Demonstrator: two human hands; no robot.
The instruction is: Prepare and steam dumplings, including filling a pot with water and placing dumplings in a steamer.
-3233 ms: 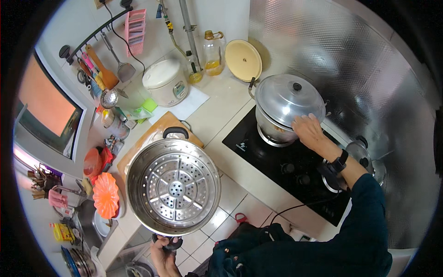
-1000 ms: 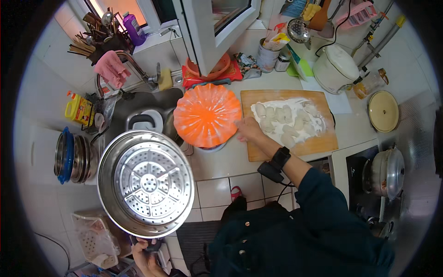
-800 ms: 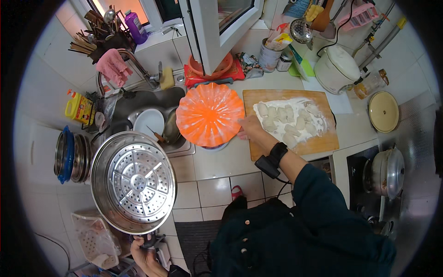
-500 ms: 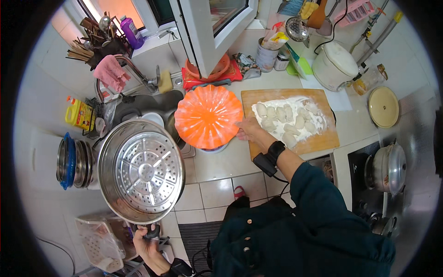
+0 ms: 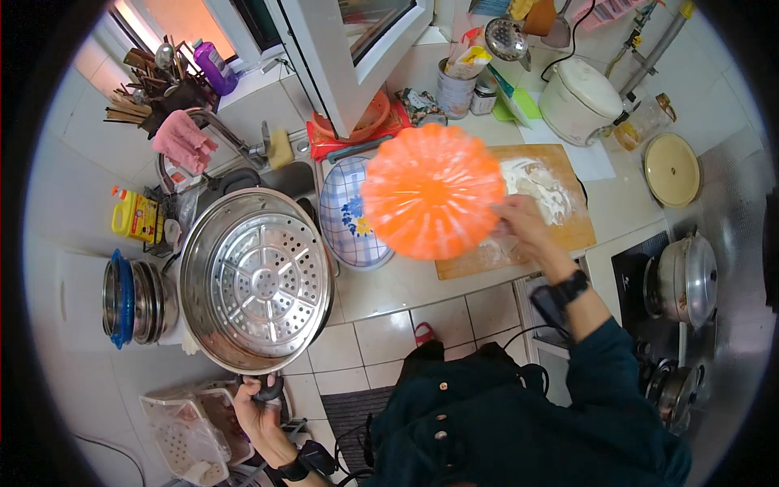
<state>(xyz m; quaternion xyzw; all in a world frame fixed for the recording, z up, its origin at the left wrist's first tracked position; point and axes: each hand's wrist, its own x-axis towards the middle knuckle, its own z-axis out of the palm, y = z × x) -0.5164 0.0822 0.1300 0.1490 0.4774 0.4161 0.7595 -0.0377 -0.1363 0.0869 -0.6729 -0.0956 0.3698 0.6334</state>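
My left hand (image 5: 256, 406) is closed round the black handle of a wide metal steamer pot (image 5: 264, 280), which is held at the sink's edge with its perforated steaming plate showing. In my right hand (image 5: 527, 231) is an orange scalloped dish (image 5: 434, 195), gripped by its right rim and raised over the counter. The dish is slightly blurred. It covers part of a wooden cutting board (image 5: 578, 231) spread with white flour (image 5: 540, 183); the dough pieces there are mostly hidden. Left of the dish, a blue-checked plate (image 5: 349, 231) with a flower pattern lies on the counter.
An open window sash (image 5: 337, 105) juts over the back of the counter. The sink faucet (image 5: 235, 138) stands behind the steamer. A white lidded pot (image 5: 580, 101) is at the back right, and another pot (image 5: 686, 280) sits on the stove. Stacked bowls (image 5: 142, 300) are far left.
My right hand has lifted the orange dish and carried it right, over the cutting board, uncovering the checked plate. The steamer, still in my left hand, has barely shifted.
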